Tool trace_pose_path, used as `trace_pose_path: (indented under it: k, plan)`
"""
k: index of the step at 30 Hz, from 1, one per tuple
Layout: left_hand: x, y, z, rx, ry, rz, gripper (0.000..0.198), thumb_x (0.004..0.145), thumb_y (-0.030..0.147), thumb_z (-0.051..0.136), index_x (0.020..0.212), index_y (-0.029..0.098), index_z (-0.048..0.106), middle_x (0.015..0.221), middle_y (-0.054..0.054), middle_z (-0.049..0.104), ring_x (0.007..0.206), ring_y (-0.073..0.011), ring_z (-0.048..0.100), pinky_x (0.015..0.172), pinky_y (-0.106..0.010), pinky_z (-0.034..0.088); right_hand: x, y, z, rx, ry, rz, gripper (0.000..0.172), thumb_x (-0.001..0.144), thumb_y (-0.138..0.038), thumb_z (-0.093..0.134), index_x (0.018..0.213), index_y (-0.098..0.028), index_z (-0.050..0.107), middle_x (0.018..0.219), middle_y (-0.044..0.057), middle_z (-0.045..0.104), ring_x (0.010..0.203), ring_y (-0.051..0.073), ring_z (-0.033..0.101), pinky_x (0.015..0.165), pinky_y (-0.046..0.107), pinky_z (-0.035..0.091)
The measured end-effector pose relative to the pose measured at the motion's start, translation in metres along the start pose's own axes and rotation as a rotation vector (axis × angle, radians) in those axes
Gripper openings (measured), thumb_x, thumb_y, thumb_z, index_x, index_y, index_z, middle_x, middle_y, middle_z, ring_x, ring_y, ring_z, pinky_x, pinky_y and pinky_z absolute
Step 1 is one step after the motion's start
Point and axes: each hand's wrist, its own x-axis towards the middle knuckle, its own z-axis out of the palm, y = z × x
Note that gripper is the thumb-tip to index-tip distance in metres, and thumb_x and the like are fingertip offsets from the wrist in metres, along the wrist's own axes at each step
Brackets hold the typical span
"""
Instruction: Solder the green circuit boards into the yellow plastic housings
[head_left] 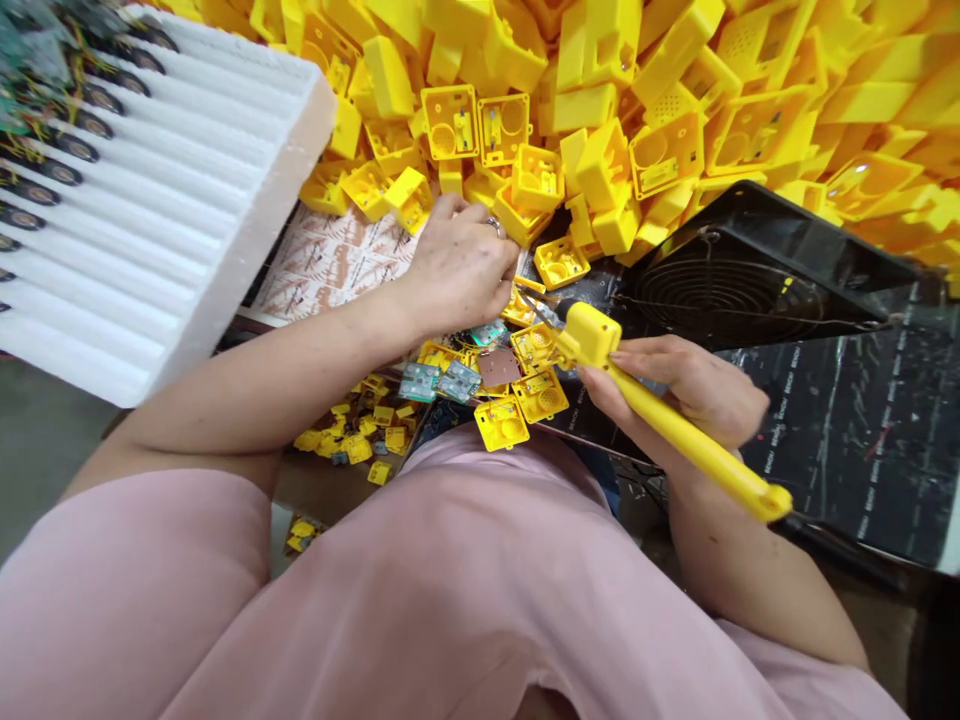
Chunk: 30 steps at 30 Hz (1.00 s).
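Note:
My right hand [675, 390] grips a soldering iron [675, 430] with a long yellow handle and a block-shaped yellow head. Its thin metal tip points left, close to the fingers of my left hand [465, 265]. Those fingers are curled downward and closed, and what they hold is hidden beneath them. Just beside them is a small yellow housing [523, 303], partly covered. Below the two hands lie open yellow housings [501, 423], green circuit boards [459, 381] and a brown board [499, 367].
A large heap of yellow housings [600, 60] fills the back. At right stands a black fan [720, 280] on the dark table covering [847, 440]. On the left, a white foam tray [225, 150] carries a row of round speakers [75, 147]. More small yellow parts [360, 440] lie lower down.

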Motion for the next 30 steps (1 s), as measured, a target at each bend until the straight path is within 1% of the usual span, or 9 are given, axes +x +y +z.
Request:
trace_pose_path:
  k: [4,7,11,15,18,21,23,27,30]
  plan:
    - [0.001,0.002,-0.002,-0.016,-0.006,0.0,0.022,0.088,0.031,0.058,0.085,0.02,0.077,0.087,-0.009,0.073,0.12,-0.0363,0.062,0.117,-0.057,0.034,-0.007,-0.002,-0.006,0.023,0.06,0.099,0.023,0.084,-0.027,0.087,0.094,-0.029,0.067,0.085,-0.001,0.08,0.067,0.019,0.076,0.054,0.031,0.061]
    - [0.001,0.001,-0.001,0.014,-0.001,0.013,0.023,0.087,0.031,0.057,0.084,0.019,0.077,0.086,-0.009,0.073,0.118,-0.0359,0.063,0.115,-0.055,0.036,-0.008,-0.003,-0.006,0.065,0.093,0.079,0.025,0.082,-0.02,0.087,0.093,-0.028,0.066,0.084,-0.002,0.079,0.067,0.018,0.076,0.054,0.029,0.06]
    - [0.002,-0.002,0.0,0.018,0.016,0.035,0.024,0.087,0.035,0.058,0.088,0.021,0.078,0.086,-0.008,0.074,0.117,-0.0347,0.063,0.113,-0.052,0.038,-0.006,0.0,-0.004,0.033,0.093,0.057,0.024,0.082,-0.021,0.087,0.094,-0.028,0.067,0.085,-0.001,0.08,0.067,0.019,0.076,0.055,0.029,0.061]
    - [0.002,-0.003,0.0,0.027,0.009,0.032,0.025,0.087,0.036,0.058,0.089,0.021,0.078,0.086,-0.009,0.074,0.117,-0.0349,0.063,0.114,-0.052,0.038,-0.008,-0.001,-0.004,0.126,0.081,0.071,0.022,0.083,-0.022,0.086,0.096,-0.027,0.068,0.085,-0.001,0.08,0.066,0.018,0.076,0.056,0.028,0.062]
    - [0.002,-0.002,0.0,0.062,0.014,0.039,0.024,0.087,0.033,0.058,0.086,0.019,0.078,0.086,-0.009,0.074,0.115,-0.0343,0.064,0.112,-0.051,0.039,-0.011,-0.004,-0.004,0.075,0.073,0.122,0.03,0.085,-0.027,0.086,0.111,-0.029,0.072,0.089,-0.001,0.08,0.068,0.018,0.076,0.06,0.029,0.064]
    - [0.001,0.0,0.001,0.077,0.027,0.03,0.024,0.087,0.032,0.057,0.085,0.019,0.077,0.086,-0.009,0.075,0.116,-0.0345,0.065,0.112,-0.052,0.04,-0.012,-0.005,-0.002,0.027,0.071,0.138,0.052,0.087,-0.032,0.085,0.135,-0.032,0.066,0.097,-0.001,0.081,0.073,0.019,0.078,0.067,0.03,0.066]
    - [0.001,0.002,0.002,0.09,0.015,0.003,0.024,0.086,0.031,0.057,0.085,0.018,0.077,0.089,-0.009,0.075,0.117,-0.0354,0.065,0.113,-0.053,0.04,-0.011,-0.004,0.0,0.031,0.064,0.116,0.062,0.088,-0.033,0.085,0.144,-0.033,0.06,0.1,-0.002,0.081,0.075,0.019,0.079,0.068,0.03,0.066]
    - [0.001,0.001,-0.004,0.067,-0.025,-0.025,0.025,0.089,0.031,0.056,0.089,0.018,0.078,0.094,-0.009,0.076,0.116,-0.0346,0.067,0.113,-0.054,0.041,-0.009,-0.003,0.0,0.025,0.075,0.092,0.065,0.089,-0.034,0.083,0.149,-0.035,0.058,0.101,-0.001,0.082,0.074,0.019,0.078,0.068,0.03,0.066]
    - [-0.006,-0.015,-0.018,0.012,-0.005,-0.081,0.032,0.096,0.037,0.053,0.101,0.021,0.079,0.106,-0.009,0.079,0.114,-0.0318,0.067,0.11,-0.051,0.045,-0.013,-0.001,-0.002,0.057,0.098,0.112,0.059,0.094,-0.047,0.078,0.149,-0.034,0.059,0.109,0.001,0.082,0.079,0.019,0.079,0.071,0.029,0.066]
